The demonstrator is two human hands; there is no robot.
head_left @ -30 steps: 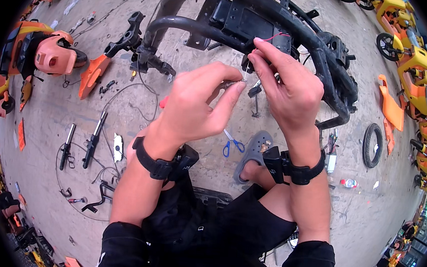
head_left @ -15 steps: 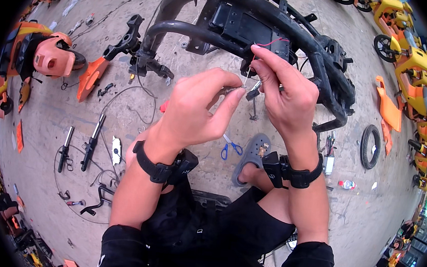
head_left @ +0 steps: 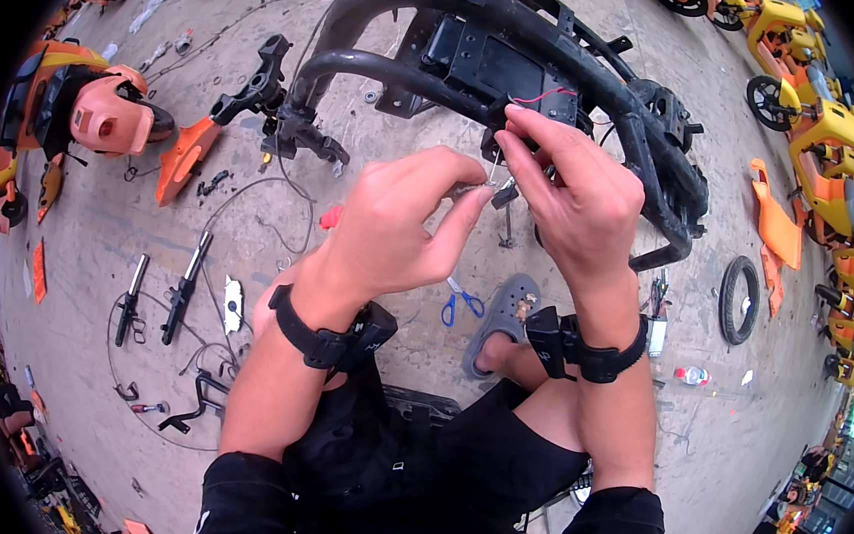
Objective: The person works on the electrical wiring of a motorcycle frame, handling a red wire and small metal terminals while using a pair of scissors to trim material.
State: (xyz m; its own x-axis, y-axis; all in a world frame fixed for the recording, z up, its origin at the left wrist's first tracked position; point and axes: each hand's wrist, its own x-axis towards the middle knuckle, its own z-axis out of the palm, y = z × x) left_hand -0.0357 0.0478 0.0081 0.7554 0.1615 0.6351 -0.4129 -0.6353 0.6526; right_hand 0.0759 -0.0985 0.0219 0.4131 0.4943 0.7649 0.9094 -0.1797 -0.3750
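Forearms: both rise from the lower edge with elbows spread, leaning inward; black straps (head_left: 612,366) with boxy modules ring the wrists.
Left grip (head_left: 406,215): back of the hand uppermost, wrist turned inward, thumb and forefinger pinching a small metallic piece (head_left: 475,188), too small to identify.
Right grip (head_left: 581,194): reaching slightly farther out, thumb and forefinger pressed together on a thin pale strand (head_left: 496,164).
Strand position: spans the narrow gap between the two grips, fingertip to fingertip.
Red wire (head_left: 546,96): just beyond the right fingertips, curving over the frame; any join with the strand is hidden.
Space below: concrete floor (head_left: 421,339) shows between the forearms, with blue-handled scissors (head_left: 462,305) and a grey clog (head_left: 505,318) under the grips.
Frame (head_left: 373,64): black tubes arch beyond both grips; the near tube's edge passes close to the right fingertips, and bent tubing bounds that grip's right side.
Left margin: floor widens left of the left grip, toward two shock absorbers (head_left: 185,288).
Right margin: a tyre (head_left: 740,300) lies well right of the right grip.
Distance: an orange scooter (head_left: 110,117) far left, yellow scooters (head_left: 826,163) far right.
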